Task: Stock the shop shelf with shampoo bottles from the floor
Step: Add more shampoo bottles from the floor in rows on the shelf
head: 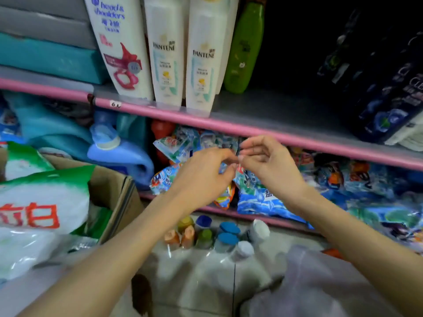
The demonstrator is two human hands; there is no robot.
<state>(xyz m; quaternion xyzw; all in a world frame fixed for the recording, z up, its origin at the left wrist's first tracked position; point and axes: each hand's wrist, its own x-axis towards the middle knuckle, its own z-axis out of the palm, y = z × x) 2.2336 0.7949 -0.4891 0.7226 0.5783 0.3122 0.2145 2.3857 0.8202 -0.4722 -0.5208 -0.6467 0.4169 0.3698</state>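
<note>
Left hand [203, 175] and right hand [270, 163] meet fingertip to fingertip, fingers curled; whether they pinch anything I cannot tell (blurred). Shampoo bottles [206, 234] stand on the near floor, bodies hidden. The shelf [274, 113] lies bare at right.

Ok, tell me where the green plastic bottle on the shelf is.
The green plastic bottle stands on the upper shelf, set back from its pink edge, just right of the two white Pantene bottles, with dark empty space on its right.
</note>
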